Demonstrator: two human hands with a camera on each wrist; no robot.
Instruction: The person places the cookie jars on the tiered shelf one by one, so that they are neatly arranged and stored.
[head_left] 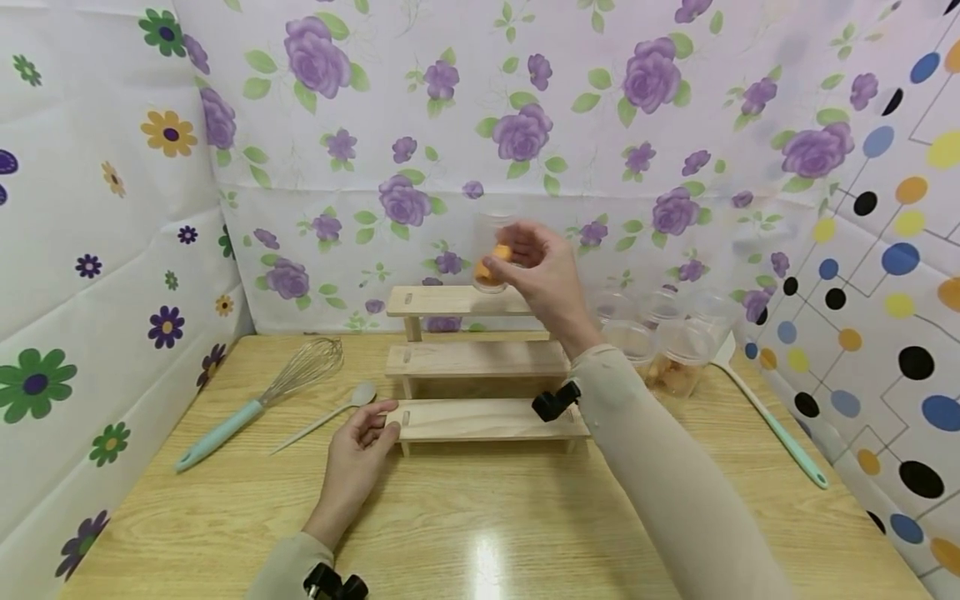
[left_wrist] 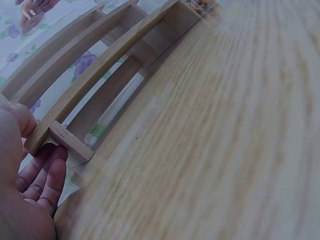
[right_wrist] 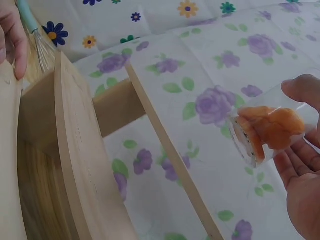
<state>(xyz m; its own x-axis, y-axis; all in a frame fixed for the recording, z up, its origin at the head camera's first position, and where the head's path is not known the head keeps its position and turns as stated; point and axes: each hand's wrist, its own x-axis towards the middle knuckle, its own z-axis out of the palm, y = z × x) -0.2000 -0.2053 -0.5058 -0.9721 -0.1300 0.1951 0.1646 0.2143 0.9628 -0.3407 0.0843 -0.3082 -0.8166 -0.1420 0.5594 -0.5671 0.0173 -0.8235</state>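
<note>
A three-tier wooden display stand (head_left: 468, 421) stands on the table. My left hand (head_left: 356, 458) grips the left end of its lowest step. In the left wrist view, the thumb lies over the board (left_wrist: 107, 70) and the fingers are curled underneath. Above the top step, my right hand (head_left: 551, 279) holds a clear jar (head_left: 491, 281) between thumb and fingers. In the right wrist view, orange pieces (right_wrist: 275, 127) show inside the jar, which is tilted there and apart from the stand. From the head view I cannot tell exactly what the orange pieces are.
Several clear jars (head_left: 678, 362) stand right of the stand, partly behind my right arm. A whisk (head_left: 281, 392) and a small spoon (head_left: 360, 395) lie on the left. A spatula with a green handle (head_left: 780, 429) lies at the right. Patterned cloth (head_left: 405, 200) hangs behind.
</note>
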